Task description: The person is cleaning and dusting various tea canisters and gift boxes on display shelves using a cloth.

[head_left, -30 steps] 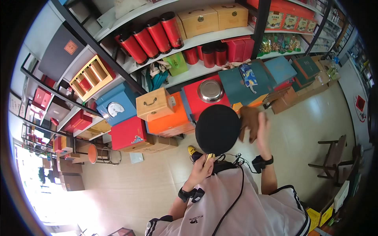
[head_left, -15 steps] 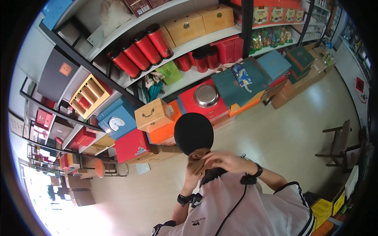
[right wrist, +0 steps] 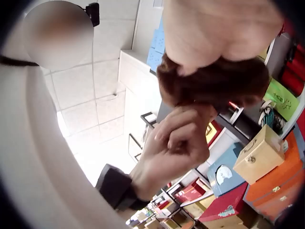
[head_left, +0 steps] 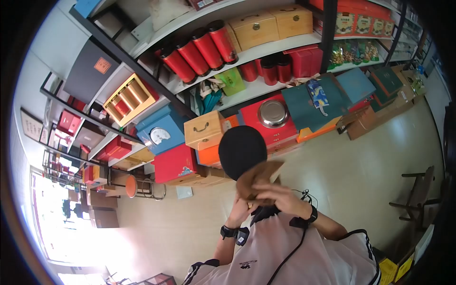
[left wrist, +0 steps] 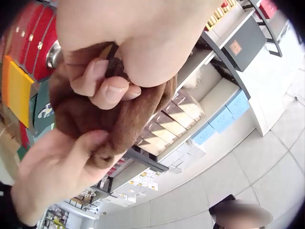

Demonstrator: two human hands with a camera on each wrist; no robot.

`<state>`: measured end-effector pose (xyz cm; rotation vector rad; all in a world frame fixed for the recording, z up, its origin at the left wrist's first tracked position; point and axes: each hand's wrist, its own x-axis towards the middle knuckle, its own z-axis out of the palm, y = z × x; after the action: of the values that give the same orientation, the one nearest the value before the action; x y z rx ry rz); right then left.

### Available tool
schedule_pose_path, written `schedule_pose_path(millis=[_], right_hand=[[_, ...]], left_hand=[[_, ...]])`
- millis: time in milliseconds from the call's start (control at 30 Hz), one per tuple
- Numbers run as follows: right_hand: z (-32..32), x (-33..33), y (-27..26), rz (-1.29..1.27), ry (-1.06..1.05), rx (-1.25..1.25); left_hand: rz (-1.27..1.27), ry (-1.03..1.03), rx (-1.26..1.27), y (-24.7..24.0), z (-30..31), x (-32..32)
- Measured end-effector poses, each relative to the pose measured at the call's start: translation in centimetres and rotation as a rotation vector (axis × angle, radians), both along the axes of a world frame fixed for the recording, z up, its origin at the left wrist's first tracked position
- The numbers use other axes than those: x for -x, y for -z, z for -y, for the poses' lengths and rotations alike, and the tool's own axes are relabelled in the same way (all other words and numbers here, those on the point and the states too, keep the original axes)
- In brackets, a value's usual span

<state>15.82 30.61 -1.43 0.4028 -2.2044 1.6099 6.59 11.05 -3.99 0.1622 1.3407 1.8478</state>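
A black round table tennis paddle stands up in front of my chest, its handle gripped low down by my left hand. Brown soft cloth lies bunched over the paddle's lower part. From the other side my right hand holds this cloth. In the left wrist view my right thumb presses into the cloth, while curled left fingers overlap it. The right wrist view has the left hand as a fist just below the cloth; the handle is hidden there.
Ahead, boxes line the shelf foot: a wooden box, a red box, a green one. A metal basin sits among them. A stool stands left, a wooden chair right. A cable crosses the shirt.
The right hand has come in from the right, bringing the brown cloth to the paddle's lower part. Over the last half second the cloth has spread upward across the paddle.
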Motion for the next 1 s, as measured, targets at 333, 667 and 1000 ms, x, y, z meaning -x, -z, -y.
schedule_pose_path(millis=[333, 667, 1000], right_hand=[[-2.4, 3.5, -1.1, 0.138, 0.288, 0.792], [4.6, 9.1, -2.3, 0.191, -0.055, 0.180], [3.0, 11.4, 6.1, 0.536, -0.449, -0.088]], left_hand=[[0.121, -0.340, -0.500, -3.5, -1.7, 3.2], [-0.154, -0.559, -0.269, -1.6, -1.9, 2.5], [-0.293, -0.932, -0.166, 6.4, 4.6, 14.3]])
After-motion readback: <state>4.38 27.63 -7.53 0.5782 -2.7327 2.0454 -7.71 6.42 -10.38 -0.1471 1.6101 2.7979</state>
